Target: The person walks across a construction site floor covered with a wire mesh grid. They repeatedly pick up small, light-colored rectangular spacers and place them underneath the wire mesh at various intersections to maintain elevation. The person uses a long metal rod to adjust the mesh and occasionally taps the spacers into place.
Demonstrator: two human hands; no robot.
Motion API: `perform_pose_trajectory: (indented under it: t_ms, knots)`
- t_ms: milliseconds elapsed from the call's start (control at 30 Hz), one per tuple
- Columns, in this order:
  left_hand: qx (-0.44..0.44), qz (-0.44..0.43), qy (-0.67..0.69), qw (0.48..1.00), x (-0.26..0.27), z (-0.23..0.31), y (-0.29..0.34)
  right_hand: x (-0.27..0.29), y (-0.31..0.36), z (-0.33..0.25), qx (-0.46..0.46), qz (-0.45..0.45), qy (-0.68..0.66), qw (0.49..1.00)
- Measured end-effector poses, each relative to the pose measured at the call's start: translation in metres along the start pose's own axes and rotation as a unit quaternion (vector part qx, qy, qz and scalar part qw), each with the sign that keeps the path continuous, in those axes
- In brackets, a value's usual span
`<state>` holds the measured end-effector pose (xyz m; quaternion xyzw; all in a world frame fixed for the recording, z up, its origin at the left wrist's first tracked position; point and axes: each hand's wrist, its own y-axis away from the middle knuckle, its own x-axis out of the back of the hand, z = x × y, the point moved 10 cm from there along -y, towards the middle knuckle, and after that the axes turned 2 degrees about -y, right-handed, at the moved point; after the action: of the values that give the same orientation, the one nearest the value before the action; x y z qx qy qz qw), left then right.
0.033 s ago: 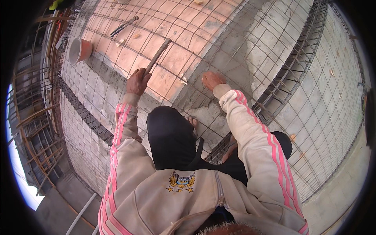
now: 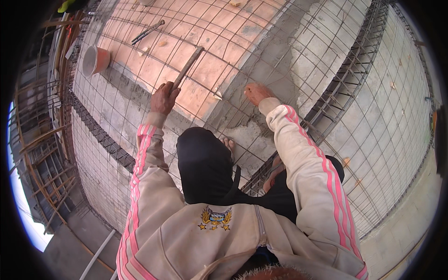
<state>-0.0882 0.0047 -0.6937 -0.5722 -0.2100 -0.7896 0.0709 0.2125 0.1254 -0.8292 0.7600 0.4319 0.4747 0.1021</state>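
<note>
My left hand (image 2: 162,99) is closed around the near end of a flat, grey-brown strip (image 2: 189,65), perhaps wood. The strip slants up and to the right over a thin steel bar mesh (image 2: 215,62). To the right, my right hand (image 2: 258,94) is closed, its fingers curled under at the mesh. What those fingers hold, if anything, is hidden. Beneath this hand lies a band of grey, damp-looking mortar (image 2: 274,63), beside a salmon-coloured slab (image 2: 196,30).
An orange bucket (image 2: 103,59) lies tipped at the left. Long-handled pincers (image 2: 148,32) rest on the slab farther off. Reinforcement cages (image 2: 357,65) run along the right, with another cage (image 2: 100,135) at the left. My bare foot (image 2: 227,143) stands among the bars.
My right hand has shifted slightly to the right, still closed. The left hand and its strip have hardly moved.
</note>
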Motion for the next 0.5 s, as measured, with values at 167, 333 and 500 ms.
perform_pose_trajectory:
  t_ms: [167, 333, 500]
  knots:
    - [0.014, -0.071, 0.037, 0.997, 0.064, 0.031, 0.043, 0.127, 0.096, 0.082, -0.043, 0.076, -0.019, 0.996]
    - [0.105, -0.132, 0.057, 0.984, 0.099, 0.011, 0.141, 0.184, 0.292, 0.178, -0.214, 0.060, -0.009, 0.975]
    - [0.245, -0.270, 0.051, 0.930, 0.125, -0.035, 0.291, 0.193, 0.519, 0.194, -0.322, 0.058, -0.050, 0.944]
